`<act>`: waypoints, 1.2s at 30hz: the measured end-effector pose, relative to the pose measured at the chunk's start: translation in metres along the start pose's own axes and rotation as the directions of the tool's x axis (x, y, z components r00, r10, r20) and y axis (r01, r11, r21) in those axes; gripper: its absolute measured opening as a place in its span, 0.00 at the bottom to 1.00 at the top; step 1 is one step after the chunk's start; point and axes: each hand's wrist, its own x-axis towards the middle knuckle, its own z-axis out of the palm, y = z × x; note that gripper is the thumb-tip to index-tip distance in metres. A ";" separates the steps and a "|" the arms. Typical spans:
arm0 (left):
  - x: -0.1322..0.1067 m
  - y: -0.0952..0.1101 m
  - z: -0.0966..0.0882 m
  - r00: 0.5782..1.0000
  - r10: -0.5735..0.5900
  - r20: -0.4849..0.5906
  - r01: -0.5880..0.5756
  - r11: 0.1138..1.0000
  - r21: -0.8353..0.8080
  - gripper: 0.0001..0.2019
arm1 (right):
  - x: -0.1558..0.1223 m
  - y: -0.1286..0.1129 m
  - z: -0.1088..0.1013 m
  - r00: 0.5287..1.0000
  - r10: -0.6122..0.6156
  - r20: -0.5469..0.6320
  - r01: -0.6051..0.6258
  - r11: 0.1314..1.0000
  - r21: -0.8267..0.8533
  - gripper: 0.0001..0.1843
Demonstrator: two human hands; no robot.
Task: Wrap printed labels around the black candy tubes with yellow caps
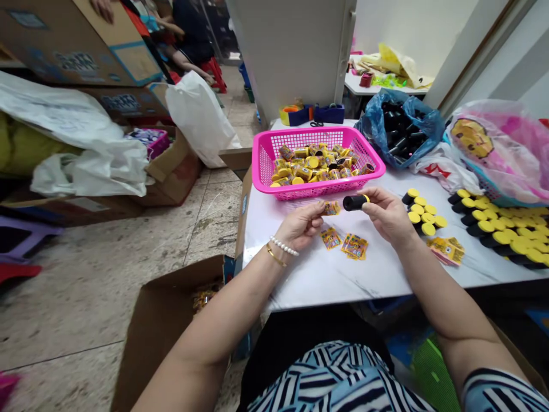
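Black plastic cylinder with yellow cap (354, 202), held off the table between thumb and fingers of the closed right hand (388, 214). Left hand (300, 226) half-curled, any hold unclear, just beside yellow printed labels (331, 238) on white marble-patterned table (377, 280); pink plastic basket (317, 163) beyond.
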 end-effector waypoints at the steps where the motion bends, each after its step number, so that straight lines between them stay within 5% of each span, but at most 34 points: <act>1: 0.000 0.000 0.000 1.000 0.001 0.002 -0.001 1.000 -0.004 0.16 | 0.001 0.002 0.001 1.000 0.017 -0.001 -0.017 1.000 0.013 0.24; 8: 0.001 -0.003 -0.001 1.000 0.003 0.023 -0.002 0.999 -0.040 0.16 | 0.000 0.010 0.008 0.997 0.079 0.004 -0.079 0.995 -0.055 0.22; 22: -0.001 -0.006 0.005 1.000 0.010 -0.005 -0.010 0.999 0.033 0.15 | -0.020 0.003 0.026 0.998 -0.052 0.035 0.059 0.966 -0.252 0.17; 32: -0.002 -0.008 0.004 0.994 0.107 0.016 -0.108 0.970 0.219 0.21 | -0.022 0.016 0.022 0.967 -0.254 0.012 0.233 0.866 -0.443 0.18; 36: -0.004 -0.005 0.002 0.966 0.254 -0.053 -0.227 0.924 0.307 0.22 | -0.024 0.008 0.024 0.956 -0.290 0.036 0.280 0.872 -0.401 0.18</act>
